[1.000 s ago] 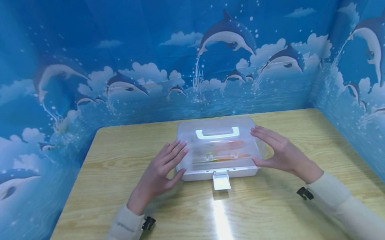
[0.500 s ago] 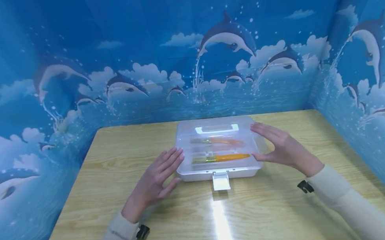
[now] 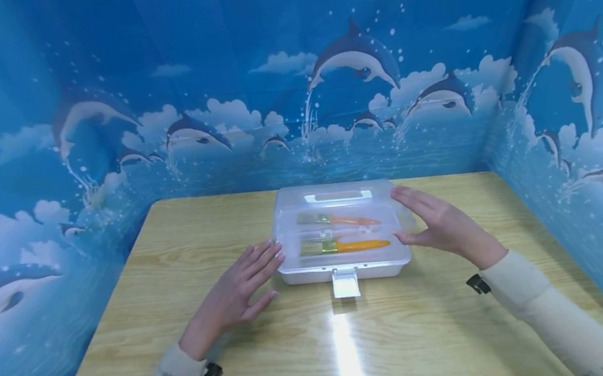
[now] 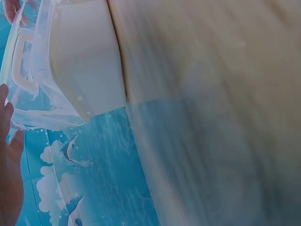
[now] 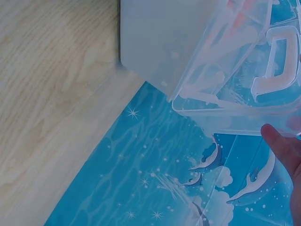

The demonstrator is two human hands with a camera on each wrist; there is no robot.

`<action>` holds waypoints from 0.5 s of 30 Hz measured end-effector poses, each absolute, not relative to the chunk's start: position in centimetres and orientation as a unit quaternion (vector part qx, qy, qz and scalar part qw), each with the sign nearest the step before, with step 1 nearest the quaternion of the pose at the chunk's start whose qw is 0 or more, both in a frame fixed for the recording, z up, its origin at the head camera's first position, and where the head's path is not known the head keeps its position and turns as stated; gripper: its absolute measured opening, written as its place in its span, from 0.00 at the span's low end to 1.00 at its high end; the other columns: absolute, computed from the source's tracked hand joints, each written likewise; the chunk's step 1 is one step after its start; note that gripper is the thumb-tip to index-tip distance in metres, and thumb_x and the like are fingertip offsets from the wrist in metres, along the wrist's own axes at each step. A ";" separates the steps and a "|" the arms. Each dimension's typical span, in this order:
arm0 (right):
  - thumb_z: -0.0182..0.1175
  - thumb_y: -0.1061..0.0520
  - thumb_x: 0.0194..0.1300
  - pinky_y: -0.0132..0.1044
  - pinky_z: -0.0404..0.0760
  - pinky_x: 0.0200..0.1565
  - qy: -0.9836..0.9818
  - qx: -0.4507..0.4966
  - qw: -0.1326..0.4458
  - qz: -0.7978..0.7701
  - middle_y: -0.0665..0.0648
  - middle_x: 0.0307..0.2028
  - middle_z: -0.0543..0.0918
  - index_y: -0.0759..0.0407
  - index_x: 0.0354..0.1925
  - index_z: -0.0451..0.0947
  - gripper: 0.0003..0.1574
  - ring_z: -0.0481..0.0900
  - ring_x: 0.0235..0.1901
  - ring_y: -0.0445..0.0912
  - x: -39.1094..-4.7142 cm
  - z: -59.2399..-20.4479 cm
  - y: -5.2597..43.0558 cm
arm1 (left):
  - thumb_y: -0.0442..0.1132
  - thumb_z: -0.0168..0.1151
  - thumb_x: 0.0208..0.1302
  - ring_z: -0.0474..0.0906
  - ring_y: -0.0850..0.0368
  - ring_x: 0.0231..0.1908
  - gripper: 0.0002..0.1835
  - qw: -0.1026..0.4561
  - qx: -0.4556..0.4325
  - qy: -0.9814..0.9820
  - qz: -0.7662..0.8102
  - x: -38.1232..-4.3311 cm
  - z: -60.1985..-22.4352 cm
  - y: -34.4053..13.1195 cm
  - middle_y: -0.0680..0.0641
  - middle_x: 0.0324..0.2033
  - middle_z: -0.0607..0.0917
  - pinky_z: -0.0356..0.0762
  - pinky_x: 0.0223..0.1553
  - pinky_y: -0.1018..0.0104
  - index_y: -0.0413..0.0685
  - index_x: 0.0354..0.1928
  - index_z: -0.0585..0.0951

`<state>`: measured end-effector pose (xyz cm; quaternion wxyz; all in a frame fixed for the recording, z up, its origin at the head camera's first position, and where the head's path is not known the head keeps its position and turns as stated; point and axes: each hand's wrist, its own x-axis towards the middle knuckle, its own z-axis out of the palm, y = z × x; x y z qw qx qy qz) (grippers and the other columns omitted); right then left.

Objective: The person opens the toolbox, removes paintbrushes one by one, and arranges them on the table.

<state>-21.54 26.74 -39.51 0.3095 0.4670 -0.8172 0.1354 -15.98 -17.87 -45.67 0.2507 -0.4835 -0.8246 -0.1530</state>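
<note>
A translucent white plastic storage box (image 3: 375, 271) sits toward the back of the table with its clear lid (image 3: 288, 208) raised and leaning back. Its latch (image 3: 345, 284) hangs down in front. Inside lies a paintbrush (image 3: 361, 246) with an orange handle; a paler brush shape (image 3: 350, 219) shows at the lid behind it. My left hand (image 3: 237, 285) has its fingers extended, fingertips right at the lid's left edge. On the opposite side, my right hand (image 3: 442, 224) has fingers and thumb spread, fingertips at the lid's right edge. The right wrist view shows a fingertip (image 5: 277, 141) by the lid's side.
The wood-grain table (image 3: 266, 366) extends around the box. A blue dolphin-printed curtain (image 3: 223, 85) stands close behind the box and along both sides. A carrying handle (image 3: 338, 197) sits on the lid. A black clip (image 3: 211, 374) is on the left sleeve, another on the right.
The lid has tilted farther up and back, and the orange paintbrush has come into plain view. My left hand has slid left and toward me; my right fingertips have risen slightly with the lid.
</note>
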 end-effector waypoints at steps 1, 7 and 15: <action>0.48 0.33 0.74 0.36 0.76 0.65 -0.819 0.467 0.309 0.130 0.70 0.60 0.81 0.73 0.62 0.75 0.46 0.82 0.55 0.64 -21.6 -39.4 26.7 | 0.52 0.47 0.79 0.62 0.41 0.75 0.32 0.248 -0.484 -0.826 -0.152 -15.9 -45.7 -18.0 0.37 0.73 0.68 0.55 0.78 0.47 0.38 0.74 0.67; 0.45 0.34 0.77 0.54 0.88 0.46 -0.818 0.475 0.309 0.099 0.73 0.57 0.81 0.76 0.62 0.73 0.46 0.83 0.53 0.64 -22.2 -38.9 26.7 | 0.56 0.40 0.81 0.63 0.41 0.74 0.33 0.226 -0.481 -0.835 -0.139 -15.5 -46.0 -18.6 0.38 0.74 0.68 0.53 0.79 0.50 0.40 0.75 0.67; 0.46 0.34 0.78 0.58 0.87 0.46 -0.825 0.473 0.294 0.094 0.74 0.59 0.79 0.77 0.66 0.68 0.47 0.82 0.53 0.67 -23.0 -37.9 26.7 | 0.57 0.38 0.82 0.68 0.39 0.70 0.33 0.227 -0.499 -0.826 -0.128 -15.5 -46.5 -19.1 0.39 0.71 0.72 0.63 0.74 0.45 0.38 0.71 0.71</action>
